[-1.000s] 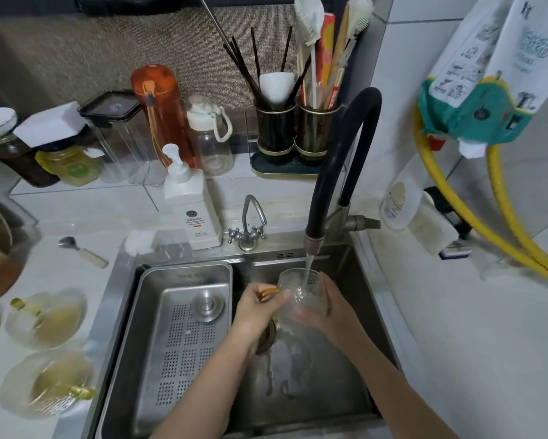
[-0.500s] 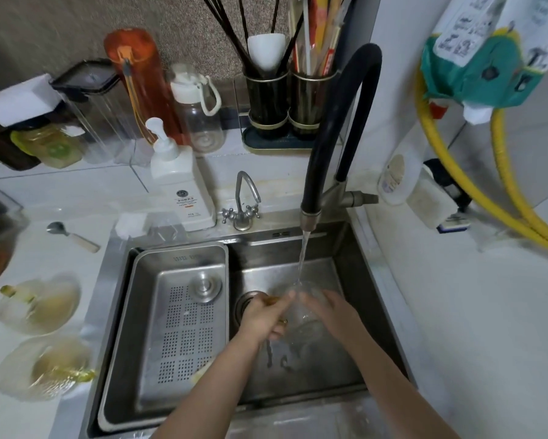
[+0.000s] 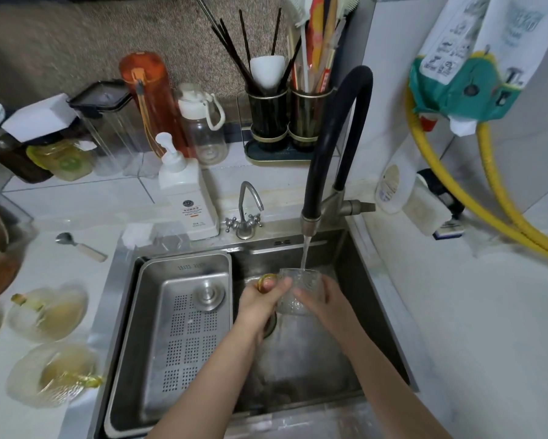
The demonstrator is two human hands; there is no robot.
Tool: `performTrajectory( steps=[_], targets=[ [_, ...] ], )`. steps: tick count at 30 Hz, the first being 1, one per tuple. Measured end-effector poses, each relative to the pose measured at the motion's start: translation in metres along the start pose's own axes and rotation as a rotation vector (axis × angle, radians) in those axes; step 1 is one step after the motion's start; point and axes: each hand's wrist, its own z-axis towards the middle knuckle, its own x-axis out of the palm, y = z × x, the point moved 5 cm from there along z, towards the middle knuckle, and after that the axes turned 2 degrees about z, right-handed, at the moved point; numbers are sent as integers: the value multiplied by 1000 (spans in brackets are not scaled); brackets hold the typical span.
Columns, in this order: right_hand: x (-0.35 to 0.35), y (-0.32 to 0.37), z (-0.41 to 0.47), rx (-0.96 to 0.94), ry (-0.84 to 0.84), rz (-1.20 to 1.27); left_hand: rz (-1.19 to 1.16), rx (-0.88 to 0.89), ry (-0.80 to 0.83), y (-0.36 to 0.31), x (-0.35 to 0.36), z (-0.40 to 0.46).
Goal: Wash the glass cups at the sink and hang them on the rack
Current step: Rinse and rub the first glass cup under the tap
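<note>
Glass cup (image 3: 299, 291) upright over the right basin of the sink (image 3: 358, 280), rim directly under the thin stream of water (image 3: 303, 255) from the black faucet (image 3: 336, 137). Left hand (image 3: 260, 299) curled on the cup's amber handle (image 3: 264, 282), thumb and fingers pinching it at the cup's left side. Right hand (image 3: 326, 299) wrapped round the cup's right wall, fingers across the textured glass. Both forearms reaching in from the near edge.

Left basin filled by a perforated steel drain tray (image 3: 184, 337) with a round plug (image 3: 208, 294) lying at its far end. Small chrome tap (image 3: 245, 213) behind the sink, white pump bottle (image 3: 187, 198) just left of it. On the tabletop (image 3: 76, 217) to the left: two more glass cups (image 3: 52, 373) with amber handles, blurred, lying near the sink's left edge; a small spoon (image 3: 79, 245) farther back. Along the far wall an orange bottle (image 3: 149, 99), a clear bottle with white lid (image 3: 203, 122), and two dark utensil holders (image 3: 290, 122) packed with chopsticks and brushes. Yellow hose (image 3: 449, 182) curving down the right wall under a hanging green-and-white bag (image 3: 468, 87).
</note>
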Motion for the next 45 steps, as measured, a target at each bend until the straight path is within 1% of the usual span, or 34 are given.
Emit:
performTrajectory(
  steps=[3,7,9,11,14,16,18,21,23,26,29,32,34,37,39,41,43,45],
  targets=[
    [-9,17,8,-147,-3,41,-34,105,68,-19,1,2],
    [-16,18,8,-278,18,45,163,215,218,-27,-5,2],
    [-11,23,7,-381,37,23,219,251,233,-25,-14,2],
    [-6,36,10,-447,68,12,189,274,211,-29,-19,4],
    [-17,51,16,-452,70,76,168,317,176,-40,-5,9],
    [-27,47,14,-434,35,122,217,359,202,-42,11,6],
    [-27,37,9,-411,17,132,263,377,223,-36,12,2],
    [-8,28,13,-398,62,60,242,368,185,-32,-12,5],
    [-3,39,21,-416,83,40,192,346,152,-36,-22,14],
    [-15,50,31,-428,42,68,174,347,181,-47,-6,21],
    [-24,34,28,-410,5,129,182,345,238,-41,6,18],
    [-10,21,25,-405,38,110,206,320,205,-29,-8,21],
    [-4,32,26,-408,64,73,169,289,179,-27,-16,29],
    [-12,46,40,-380,62,36,96,247,192,-33,-6,37],
    [-15,45,42,-379,59,39,58,186,226,-28,5,37],
    [-16,23,48,-246,20,18,60,88,210,-14,8,33],
    [-8,-3,51,-176,23,-34,95,-12,160,2,3,29],
    [-2,-8,42,-104,-7,-50,101,-105,130,16,-3,26]
  ],
)
